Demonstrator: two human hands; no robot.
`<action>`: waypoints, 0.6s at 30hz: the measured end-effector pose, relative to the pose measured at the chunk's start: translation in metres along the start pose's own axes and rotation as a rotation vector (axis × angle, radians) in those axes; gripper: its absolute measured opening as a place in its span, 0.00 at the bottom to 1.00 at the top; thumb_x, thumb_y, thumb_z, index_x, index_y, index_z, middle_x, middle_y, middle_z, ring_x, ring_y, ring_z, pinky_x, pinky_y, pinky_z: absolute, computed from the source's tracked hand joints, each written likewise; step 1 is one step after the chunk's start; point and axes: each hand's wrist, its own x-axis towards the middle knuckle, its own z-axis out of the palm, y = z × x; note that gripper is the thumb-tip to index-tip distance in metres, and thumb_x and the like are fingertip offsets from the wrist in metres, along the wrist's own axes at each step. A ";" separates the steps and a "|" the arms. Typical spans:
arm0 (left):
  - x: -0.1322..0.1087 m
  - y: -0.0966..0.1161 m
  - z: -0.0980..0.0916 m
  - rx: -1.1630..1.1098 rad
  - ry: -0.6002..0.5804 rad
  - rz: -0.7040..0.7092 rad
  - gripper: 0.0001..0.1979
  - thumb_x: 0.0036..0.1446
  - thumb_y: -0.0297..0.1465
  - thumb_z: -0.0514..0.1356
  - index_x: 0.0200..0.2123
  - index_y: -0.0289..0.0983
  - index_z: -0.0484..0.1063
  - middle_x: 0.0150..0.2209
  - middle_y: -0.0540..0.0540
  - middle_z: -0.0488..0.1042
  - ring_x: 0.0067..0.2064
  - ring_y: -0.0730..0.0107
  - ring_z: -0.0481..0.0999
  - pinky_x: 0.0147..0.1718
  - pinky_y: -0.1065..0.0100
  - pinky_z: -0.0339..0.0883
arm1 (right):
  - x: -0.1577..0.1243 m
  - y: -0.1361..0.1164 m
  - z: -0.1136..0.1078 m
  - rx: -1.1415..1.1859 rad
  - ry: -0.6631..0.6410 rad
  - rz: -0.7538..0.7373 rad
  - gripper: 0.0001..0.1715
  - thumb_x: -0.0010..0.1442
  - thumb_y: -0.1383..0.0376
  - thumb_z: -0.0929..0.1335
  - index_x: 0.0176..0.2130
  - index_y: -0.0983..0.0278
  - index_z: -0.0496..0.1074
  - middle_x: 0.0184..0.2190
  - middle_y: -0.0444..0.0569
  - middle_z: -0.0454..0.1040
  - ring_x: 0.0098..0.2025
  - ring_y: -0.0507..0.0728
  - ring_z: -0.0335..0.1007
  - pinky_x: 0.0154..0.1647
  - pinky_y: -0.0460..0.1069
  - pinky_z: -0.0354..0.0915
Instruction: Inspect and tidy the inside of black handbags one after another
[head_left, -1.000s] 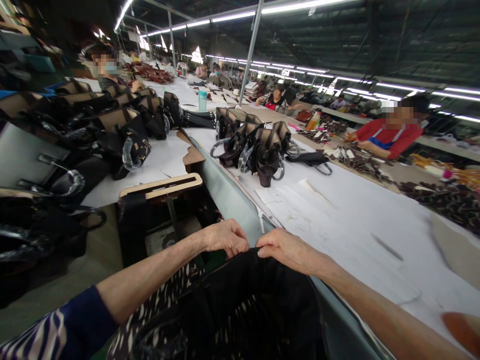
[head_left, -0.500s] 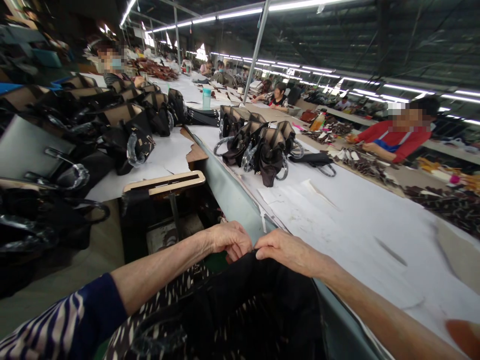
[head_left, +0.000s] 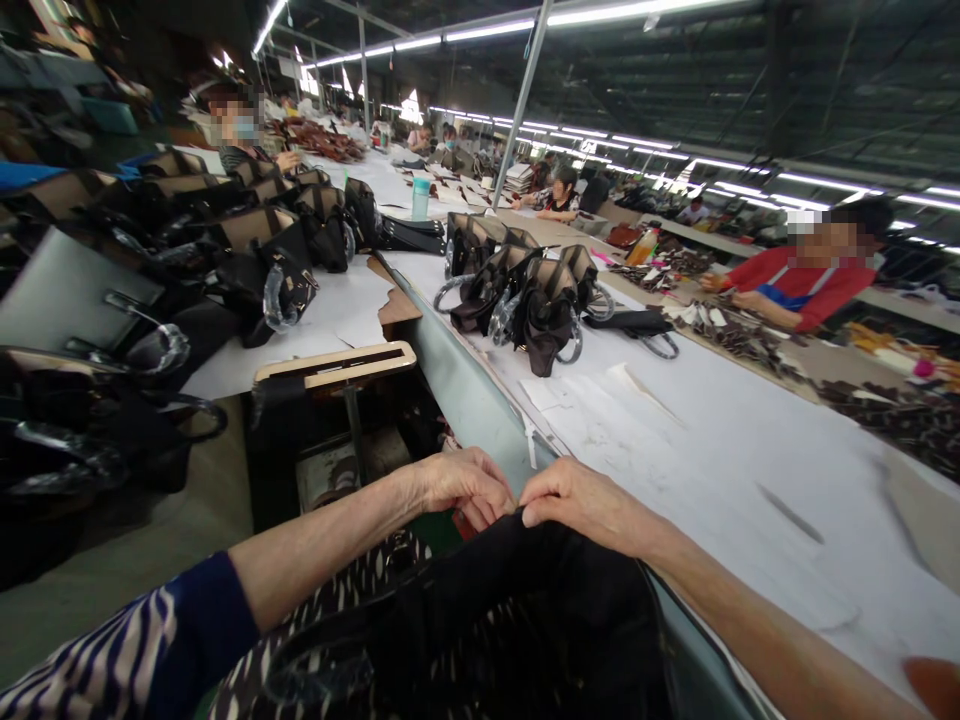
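Note:
A black bag [head_left: 592, 590] lies over my lap, its upper edge raised between my hands. My left hand [head_left: 469, 487] pinches that edge from the left, fingers curled. Close beside it, my right hand [head_left: 581, 503] grips the same edge with thumb and forefinger. The fingertips nearly touch; anything small between them is hidden. A handle in clear wrap [head_left: 319, 675] shows on the bag's left part. Beyond my left forearm stands a wooden-topped frame [head_left: 337, 366] on a metal post.
Several black bags crowd the left table [head_left: 330, 325]; more stand on the white-covered table [head_left: 720, 440] ahead. A metal strip [head_left: 465, 380] edges that table. A turquoise cup [head_left: 420, 198] stands farther back. People sit at left, centre and right.
Both hands have shifted slightly right and down in view, still holding the bag's edge. The whole scene has moved a little right with the camera.

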 end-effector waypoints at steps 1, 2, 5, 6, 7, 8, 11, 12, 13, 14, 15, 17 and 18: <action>-0.004 0.002 0.000 0.048 -0.007 0.023 0.08 0.31 0.26 0.62 0.21 0.31 0.75 0.17 0.48 0.73 0.20 0.72 0.72 0.21 0.73 0.68 | -0.001 -0.001 0.000 -0.005 0.010 0.004 0.11 0.51 0.62 0.65 0.21 0.63 0.65 0.16 0.38 0.55 0.23 0.48 0.52 0.23 0.44 0.49; -0.007 0.005 0.000 0.109 -0.013 0.043 0.08 0.32 0.27 0.62 0.22 0.32 0.75 0.17 0.49 0.73 0.20 0.73 0.72 0.21 0.73 0.67 | -0.001 -0.004 0.001 -0.020 0.020 0.007 0.11 0.51 0.62 0.65 0.21 0.63 0.66 0.16 0.38 0.55 0.23 0.48 0.53 0.24 0.44 0.49; -0.014 0.014 -0.001 0.293 -0.028 0.067 0.07 0.35 0.26 0.60 0.23 0.32 0.75 0.16 0.52 0.71 0.19 0.74 0.70 0.21 0.74 0.65 | -0.002 -0.011 0.001 -0.072 0.028 0.017 0.13 0.51 0.61 0.65 0.19 0.64 0.65 0.16 0.37 0.54 0.22 0.48 0.53 0.23 0.44 0.48; -0.016 0.016 -0.002 0.334 -0.033 0.070 0.07 0.35 0.25 0.59 0.23 0.32 0.75 0.16 0.52 0.70 0.19 0.75 0.69 0.21 0.74 0.65 | -0.002 -0.013 0.001 -0.084 0.030 0.025 0.14 0.52 0.61 0.65 0.19 0.64 0.64 0.16 0.37 0.54 0.22 0.48 0.53 0.23 0.44 0.48; -0.016 0.018 -0.001 0.369 -0.034 0.078 0.07 0.35 0.25 0.58 0.23 0.32 0.75 0.15 0.53 0.69 0.19 0.75 0.69 0.21 0.74 0.65 | -0.002 -0.014 0.001 -0.092 0.030 0.035 0.14 0.52 0.61 0.65 0.19 0.64 0.64 0.15 0.37 0.54 0.22 0.48 0.53 0.22 0.44 0.47; -0.016 0.019 -0.001 0.393 -0.029 0.088 0.08 0.35 0.24 0.58 0.23 0.32 0.74 0.15 0.53 0.68 0.19 0.76 0.68 0.21 0.74 0.65 | -0.002 -0.015 0.001 -0.097 0.032 0.045 0.14 0.52 0.61 0.65 0.19 0.64 0.64 0.15 0.37 0.54 0.22 0.48 0.53 0.22 0.44 0.47; -0.013 0.016 0.000 0.346 0.011 0.087 0.07 0.34 0.24 0.57 0.22 0.32 0.74 0.14 0.53 0.68 0.17 0.76 0.68 0.18 0.75 0.64 | -0.001 -0.014 0.002 -0.099 0.027 0.054 0.14 0.51 0.60 0.65 0.19 0.64 0.64 0.16 0.37 0.54 0.22 0.48 0.52 0.21 0.44 0.47; -0.011 0.014 0.001 0.281 0.021 0.069 0.07 0.34 0.24 0.57 0.21 0.32 0.74 0.14 0.52 0.69 0.17 0.75 0.68 0.17 0.75 0.64 | -0.001 -0.013 0.002 -0.096 0.022 0.052 0.14 0.51 0.60 0.65 0.19 0.64 0.63 0.16 0.37 0.53 0.22 0.48 0.51 0.21 0.44 0.47; -0.008 0.012 0.001 0.203 0.026 0.047 0.07 0.32 0.23 0.58 0.21 0.32 0.74 0.13 0.52 0.70 0.17 0.74 0.69 0.17 0.75 0.64 | 0.000 -0.012 0.002 -0.090 0.019 0.052 0.15 0.51 0.60 0.65 0.18 0.64 0.62 0.16 0.37 0.53 0.22 0.48 0.50 0.21 0.44 0.47; -0.005 0.010 0.001 0.127 0.024 0.027 0.07 0.31 0.23 0.58 0.20 0.32 0.73 0.13 0.51 0.70 0.17 0.73 0.70 0.16 0.75 0.65 | 0.001 -0.010 0.001 -0.080 0.017 0.052 0.16 0.51 0.59 0.65 0.18 0.64 0.60 0.16 0.37 0.52 0.21 0.48 0.50 0.21 0.44 0.47; -0.002 0.008 0.001 0.063 0.019 0.012 0.07 0.30 0.22 0.58 0.19 0.31 0.73 0.13 0.50 0.71 0.16 0.72 0.70 0.16 0.75 0.65 | 0.002 -0.009 0.001 -0.066 0.014 0.055 0.17 0.51 0.59 0.64 0.18 0.64 0.59 0.16 0.37 0.52 0.21 0.48 0.49 0.21 0.44 0.47; 0.005 0.005 0.000 -0.010 0.005 0.003 0.07 0.29 0.21 0.57 0.18 0.31 0.73 0.14 0.49 0.72 0.17 0.72 0.71 0.16 0.75 0.67 | 0.004 -0.006 -0.001 -0.043 0.000 0.066 0.17 0.52 0.59 0.63 0.18 0.64 0.57 0.16 0.38 0.51 0.21 0.48 0.47 0.21 0.45 0.47; 0.007 0.004 -0.001 -0.026 -0.004 0.005 0.07 0.30 0.21 0.57 0.18 0.31 0.73 0.14 0.49 0.72 0.17 0.72 0.71 0.17 0.74 0.67 | 0.005 -0.005 -0.001 -0.042 -0.007 0.072 0.17 0.52 0.59 0.63 0.18 0.64 0.57 0.16 0.38 0.51 0.21 0.48 0.47 0.21 0.45 0.47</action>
